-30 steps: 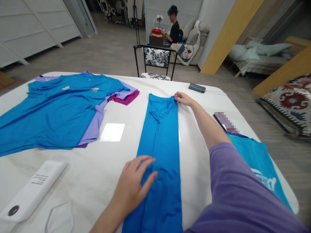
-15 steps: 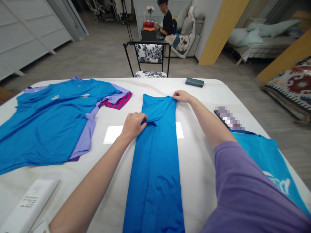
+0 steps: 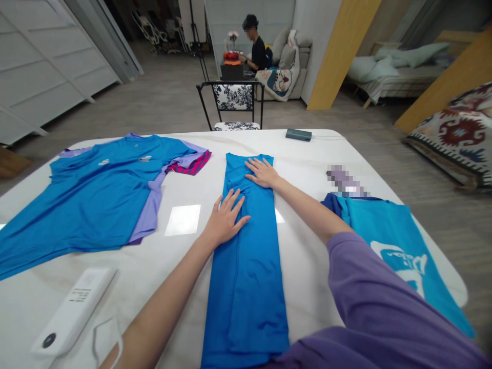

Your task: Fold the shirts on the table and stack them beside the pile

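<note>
In front of me a blue T-shirt (image 3: 255,271) lies folded into a long narrow strip, its neck end pointing away from me. My left hand (image 3: 226,218) rests flat on its left side with fingers spread. Farther up, near the neck end, my right hand (image 3: 263,173) lies flat on the cloth, fingers stretched out. Neither hand grips anything. Some wrinkles show in the fabric between the two hands.
At the left, another blue T-shirt (image 3: 100,189) lies spread over purple and striped garments. A white device (image 3: 75,310) sits front left. Right are a turquoise garment (image 3: 395,241), a phone (image 3: 346,179) and a dark box (image 3: 299,135). Beyond stands a chair (image 3: 232,97); a person (image 3: 258,51) sits farther back.
My right hand has let go of the shirt's neck corner and moved left onto the cloth. My left hand has opened from its pinch and flattened slightly nearer me. The view has shifted slightly.
</note>
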`<move>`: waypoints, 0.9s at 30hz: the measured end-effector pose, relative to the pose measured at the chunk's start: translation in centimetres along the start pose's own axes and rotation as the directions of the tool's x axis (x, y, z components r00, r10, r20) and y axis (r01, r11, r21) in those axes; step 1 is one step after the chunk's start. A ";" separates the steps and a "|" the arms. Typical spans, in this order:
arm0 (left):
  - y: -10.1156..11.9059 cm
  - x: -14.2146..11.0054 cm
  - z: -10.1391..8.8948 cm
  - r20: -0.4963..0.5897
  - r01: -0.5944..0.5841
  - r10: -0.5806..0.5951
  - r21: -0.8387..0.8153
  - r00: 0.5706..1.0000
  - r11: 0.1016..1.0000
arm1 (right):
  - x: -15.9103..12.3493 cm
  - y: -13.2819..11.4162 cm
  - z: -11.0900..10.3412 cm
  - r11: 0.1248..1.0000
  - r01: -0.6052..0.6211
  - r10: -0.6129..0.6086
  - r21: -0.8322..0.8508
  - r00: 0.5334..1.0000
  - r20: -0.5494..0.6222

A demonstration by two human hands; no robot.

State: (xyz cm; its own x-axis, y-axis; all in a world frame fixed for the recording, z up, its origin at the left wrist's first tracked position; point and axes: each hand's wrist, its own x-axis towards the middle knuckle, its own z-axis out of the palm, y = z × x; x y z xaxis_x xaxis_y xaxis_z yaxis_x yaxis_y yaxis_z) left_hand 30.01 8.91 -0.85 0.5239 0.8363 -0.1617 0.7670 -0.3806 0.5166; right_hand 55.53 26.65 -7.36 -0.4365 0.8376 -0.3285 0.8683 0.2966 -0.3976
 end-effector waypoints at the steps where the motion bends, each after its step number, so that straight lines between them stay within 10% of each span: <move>1: 0.6 -1.5 -0.7 -0.020 -0.002 0.002 -0.011 1.000 1.000 | -0.6 -0.8 -0.6 1.000 -0.010 0.010 0.001 0.998 -0.054; 6: 4.6 -14.2 -3.7 -0.025 -0.064 0.061 -0.113 0.998 0.992 | -9.2 -7.1 -3.5 0.997 -0.040 0.049 0.062 0.986 -0.159; 13: 7.5 -30.5 -1.9 -0.085 -0.078 0.065 -0.160 0.994 0.984 | -35.0 -19.0 -0.2 0.945 0.306 -0.318 0.117 0.943 0.098; 18: 7.8 -33.4 -0.3 -0.084 -0.156 0.150 -0.072 0.985 0.985 | -44.8 -22.4 0.7 0.943 0.324 -0.330 0.075 0.937 0.114; 27: 7.9 -34.3 0.6 -0.120 -0.222 0.217 -0.029 0.969 0.975 | -49.0 -22.2 3.6 0.960 0.274 -0.274 -0.059 0.962 0.007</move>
State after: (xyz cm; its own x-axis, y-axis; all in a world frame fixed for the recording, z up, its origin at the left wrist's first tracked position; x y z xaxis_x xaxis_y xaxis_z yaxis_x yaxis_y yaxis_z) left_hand 18.27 -23.04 8.28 0.6298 0.7747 0.0566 0.6202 -0.5454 0.5638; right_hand 56.79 -22.66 14.47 -0.6594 0.7211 -0.2125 0.7277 0.5413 -0.4213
